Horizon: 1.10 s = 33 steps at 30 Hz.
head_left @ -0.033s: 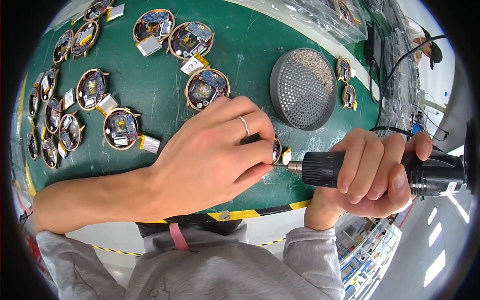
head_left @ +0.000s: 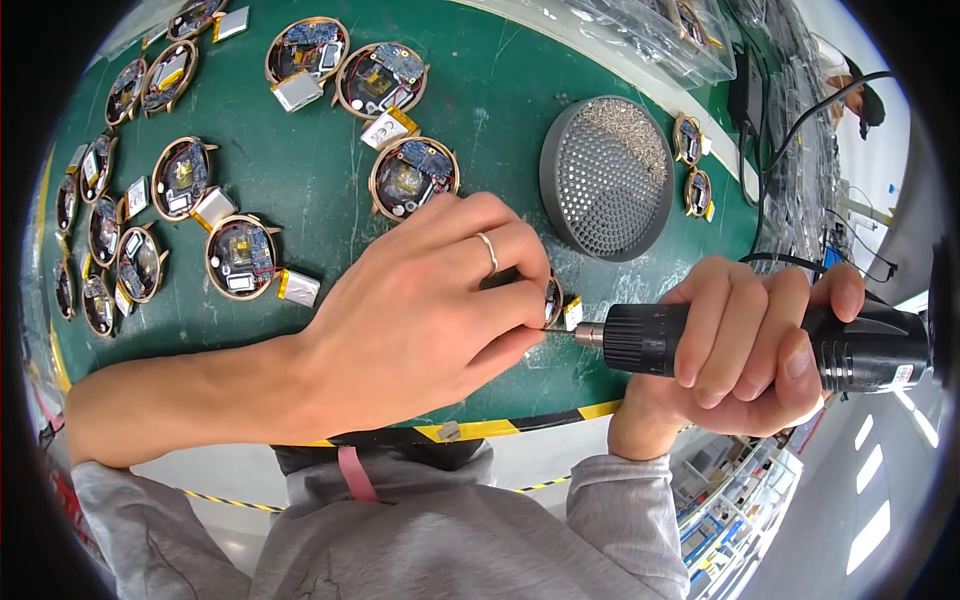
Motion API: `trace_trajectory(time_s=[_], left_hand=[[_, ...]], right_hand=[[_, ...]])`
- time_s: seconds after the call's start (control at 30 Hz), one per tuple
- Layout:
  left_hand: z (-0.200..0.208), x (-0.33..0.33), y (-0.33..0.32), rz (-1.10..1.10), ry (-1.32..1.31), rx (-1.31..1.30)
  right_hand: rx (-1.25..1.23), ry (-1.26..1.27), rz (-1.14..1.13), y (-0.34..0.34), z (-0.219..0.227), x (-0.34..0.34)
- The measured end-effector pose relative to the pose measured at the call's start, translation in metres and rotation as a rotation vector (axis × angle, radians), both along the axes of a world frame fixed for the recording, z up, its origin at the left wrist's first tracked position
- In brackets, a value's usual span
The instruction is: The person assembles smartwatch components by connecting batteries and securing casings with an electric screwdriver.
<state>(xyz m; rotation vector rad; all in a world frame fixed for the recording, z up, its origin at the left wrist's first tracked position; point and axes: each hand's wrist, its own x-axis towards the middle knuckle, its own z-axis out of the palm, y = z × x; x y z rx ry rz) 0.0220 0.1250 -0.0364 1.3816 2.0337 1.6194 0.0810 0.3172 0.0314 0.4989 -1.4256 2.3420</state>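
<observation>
Along the near edge of the surface [head_left: 370, 350] runs one band of yellow-and-black tape [head_left: 480, 429]. Just beyond it are two hands. The right hand [head_left: 745, 345] is wrapped firmly around one black electric screwdriver [head_left: 650, 338], which lies level with its single thin bit [head_left: 562, 331] pointing left. The left hand [head_left: 430, 290], wearing one ring [head_left: 488, 252], is bent with its thumb and forefinger together at the tip of the bit; whether they grip anything I cannot tell. Under these fingers, near the middle of the near edge, sits one round watch case [head_left: 554, 302], mostly hidden, with one small battery [head_left: 573, 313] beside it.

Farther in, six open cases [head_left: 140, 263] crowd the left edge, with two more [head_left: 242, 258] to their right. One case [head_left: 415, 180] lies just beyond the left hand. Toward the right stands one round grey tray [head_left: 605, 235], full of dimples, its small screws [head_left: 630, 135] heaped at the far side and too many to count. Two cases [head_left: 698, 190] lie between the tray and the right edge. Three cases [head_left: 170, 76] occupy the far left corner, and two [head_left: 382, 80] lie near the far edge.
</observation>
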Motion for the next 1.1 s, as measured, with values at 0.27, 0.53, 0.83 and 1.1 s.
trace_trajectory(time_s=[0.27, 0.53, 0.83, 1.1], left_hand=[[-0.005, -0.002, -0.001, -0.015, 0.042, 0.013], [0.003, 0.001, 0.000, 0.029, 0.160, -0.174], [-0.003, 0.000, 0.000, 0.054, 0.199, -0.174], [-0.009, 0.001, 0.000, 0.081, 0.233, -0.138]], right_hand=[[0.046, -0.010, 0.004, -0.009, 0.001, 0.002], [0.363, 0.056, -0.167, -0.013, 0.000, 0.005], [0.417, 0.051, -0.163, -0.017, -0.001, 0.005], [0.434, 0.035, -0.168, -0.021, -0.001, 0.005]])
